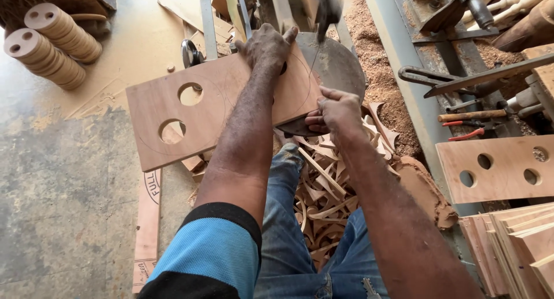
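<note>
Two hands on our plywood board (167, 106) at frame centre. Left hand (266, 47) lies flat on it; right hand (337, 108) grips its lower edge, fingers curled, by the round saw table (340, 68)

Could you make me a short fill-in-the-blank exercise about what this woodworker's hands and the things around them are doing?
1. The left hand presses flat on a brown rectangular plywood board that has ___ round holes cut in it.
2. The right hand grips the board's near edge beside a grey round metal ___.
3. Pale curved wood offcuts lie heaped over the person's ___ jeans.

Missing words: two; saw table; blue
</note>
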